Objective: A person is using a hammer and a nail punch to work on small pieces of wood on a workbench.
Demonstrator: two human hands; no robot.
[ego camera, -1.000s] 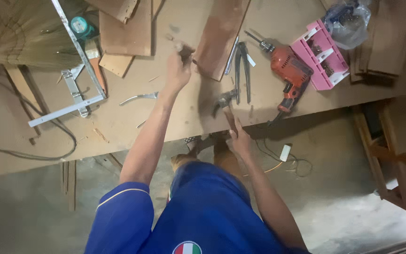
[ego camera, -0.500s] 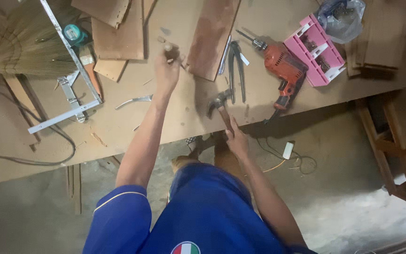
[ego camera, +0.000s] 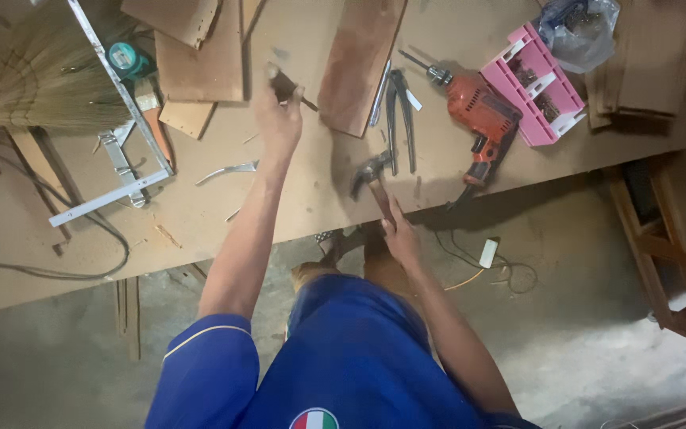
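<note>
Now hammer and nail work at the table.
Left hand [ego camera: 278,119] has reached farther in, pinching a nail [ego camera: 309,103]; right hand [ego camera: 399,236] grips the hammer [ego camera: 372,176], raised slightly.

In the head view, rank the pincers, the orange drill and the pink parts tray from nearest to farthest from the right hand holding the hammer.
From the right hand, gripping the hammer at the bench edge:
1. Pincers, just up-bench of the hammer head.
2. Orange drill, to their right.
3. Pink parts tray, farthest, toward the bench's back right.
</note>
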